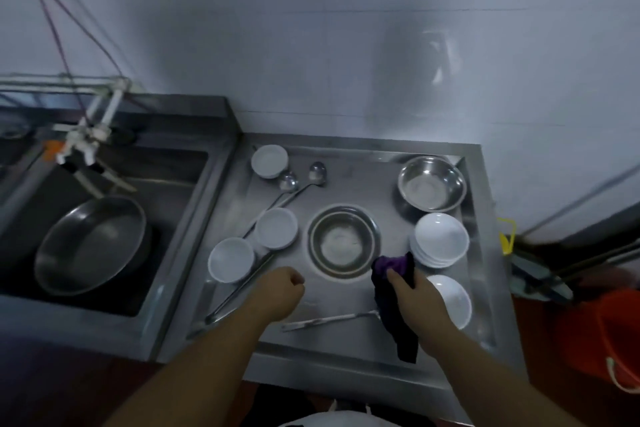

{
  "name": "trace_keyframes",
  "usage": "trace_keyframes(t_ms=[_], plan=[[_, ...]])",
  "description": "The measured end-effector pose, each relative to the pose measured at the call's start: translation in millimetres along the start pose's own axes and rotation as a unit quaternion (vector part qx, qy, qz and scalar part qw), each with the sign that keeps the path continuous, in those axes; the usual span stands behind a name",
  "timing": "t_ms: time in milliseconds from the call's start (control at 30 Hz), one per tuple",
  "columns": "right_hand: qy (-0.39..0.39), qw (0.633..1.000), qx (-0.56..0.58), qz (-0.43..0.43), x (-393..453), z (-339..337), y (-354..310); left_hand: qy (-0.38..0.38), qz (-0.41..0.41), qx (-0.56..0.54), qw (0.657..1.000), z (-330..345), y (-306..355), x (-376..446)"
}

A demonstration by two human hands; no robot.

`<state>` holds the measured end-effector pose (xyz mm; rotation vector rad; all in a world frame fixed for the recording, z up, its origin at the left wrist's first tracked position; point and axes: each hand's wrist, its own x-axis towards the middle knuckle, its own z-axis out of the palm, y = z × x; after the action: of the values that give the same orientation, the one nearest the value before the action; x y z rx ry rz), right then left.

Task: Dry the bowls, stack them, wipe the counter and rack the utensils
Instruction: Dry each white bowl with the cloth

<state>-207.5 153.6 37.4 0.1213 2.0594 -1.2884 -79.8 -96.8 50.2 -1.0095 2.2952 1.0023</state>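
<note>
Steel table (349, 350) seen from above. The right hand (414, 298) grips a dark cloth (394, 291), purple at its top, which hangs over the table's front right, just left of a single white bowl (453, 298). Behind that bowl stands a stack of white bowls (440, 239), and behind the stack a steel bowl (431, 182). A second steel bowl (343, 241) sits mid-table, just beyond both hands. The left hand (282, 291) is curled into a loose fist holding nothing, above the table. Three white bowls (231, 259) and two ladles (289, 181) lie to its left; a spatula (329, 319) lies between the forearms.
</note>
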Motion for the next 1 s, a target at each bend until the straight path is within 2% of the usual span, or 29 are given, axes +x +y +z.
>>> trace_keyframes(t_ms=[133, 300, 633, 800, 1000], plan=[[-0.026, 0.999, -0.018, -0.007, 2.4, 51.6, -16.5, 0.018, -0.019, 0.006, 1.000, -24.3, -54.2, 5.9], [-0.002, 0.999, -0.042, -0.011, 2.2, 125.8, -32.0, 0.018, -0.042, 0.009, 0.999, -60.9, -120.0, 22.4], [0.024, 0.997, -0.038, 0.058, 1.8, 244.6, -44.5, -0.036, -0.022, 0.086, 0.995, -111.3, -196.6, 69.6], [0.036, 0.995, -0.043, 0.081, 4.7, 265.7, -45.8, -0.022, -0.038, 0.032, 0.999, -108.0, -209.5, 90.3], [0.055, 0.993, -0.017, 0.100, 10.1, 268.1, -36.6, -0.013, -0.122, -0.085, 0.989, -91.7, -218.6, 121.0]])
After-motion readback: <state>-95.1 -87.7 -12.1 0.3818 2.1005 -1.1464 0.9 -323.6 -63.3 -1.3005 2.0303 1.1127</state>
